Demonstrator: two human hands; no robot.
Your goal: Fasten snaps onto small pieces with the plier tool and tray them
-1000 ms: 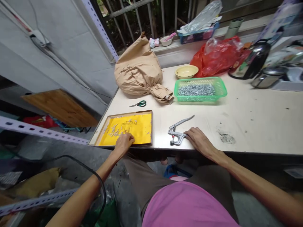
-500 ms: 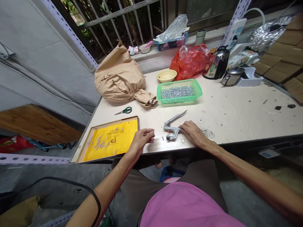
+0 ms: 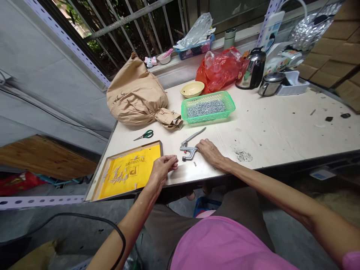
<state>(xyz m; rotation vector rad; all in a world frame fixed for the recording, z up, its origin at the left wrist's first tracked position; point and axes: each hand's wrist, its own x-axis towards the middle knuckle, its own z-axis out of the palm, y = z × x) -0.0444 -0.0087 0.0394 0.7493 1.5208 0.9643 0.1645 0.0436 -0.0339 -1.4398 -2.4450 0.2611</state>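
Note:
My right hand [image 3: 210,153] lies low on the table, its fingers closed round the lower handle of grey metal snap-fastener pliers [image 3: 190,152]. The pliers' upper handle stands apart from the lower one, and their jaw points toward my left hand [image 3: 164,167]. Thumb and fingertips of that hand are pinched together; whatever they hold is too small or hidden to make out. A tiny metal piece [image 3: 195,164] lies on the table just below the pliers. Beside my left hand is a shallow cardboard tray [image 3: 108,162] with a yellow printed lining and several small metallic pieces [image 3: 119,175].
Scissors with green handles [image 3: 144,135] lie behind the tray. A green basket [image 3: 208,118] full of small metal parts stands further back, near a yellow bowl [image 3: 192,89], a brown bundle [image 3: 136,93] and a red plastic bag [image 3: 221,69]. The table's front edge runs close below my hands.
My right hand has shifted the pliers leftward, past the tiny metal piece and close to my left hand. My left hand stays pinched in nearly the same place. The view has shifted slightly.

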